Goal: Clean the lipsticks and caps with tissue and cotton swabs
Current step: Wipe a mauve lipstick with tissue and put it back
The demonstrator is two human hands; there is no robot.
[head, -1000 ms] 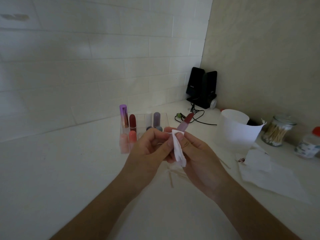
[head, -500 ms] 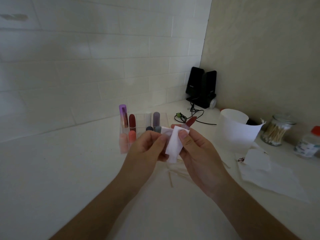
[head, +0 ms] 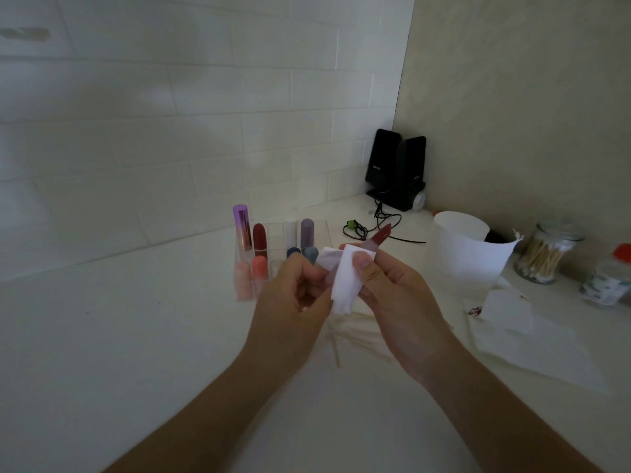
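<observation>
My right hand grips the lipstick by its lower barrel. The fingers are curled round the barrel, and the thumb presses the tissue against it. The lipstick's long axis is tilted. The exposed dark red tip points up and away, toward the far right corner of the tabletop, and the base is hidden inside my palm. The tissue is wrapped over the barrel below the tip and hangs down between both hands.

My left hand has curled fingers and pinches the left part of the tissue, just beside the right hand. Both hands are raised above the middle of the tabletop.

Behind the hands stands a clear organizer holding upright lipsticks, among them a purple tube at its left end. Loose cotton swabs lie on the tabletop below the hands.

Toward the right edge are a white cup, a glass jar of cotton swabs and a flat tissue sheet. Two black speakers occupy the far right corner.
</observation>
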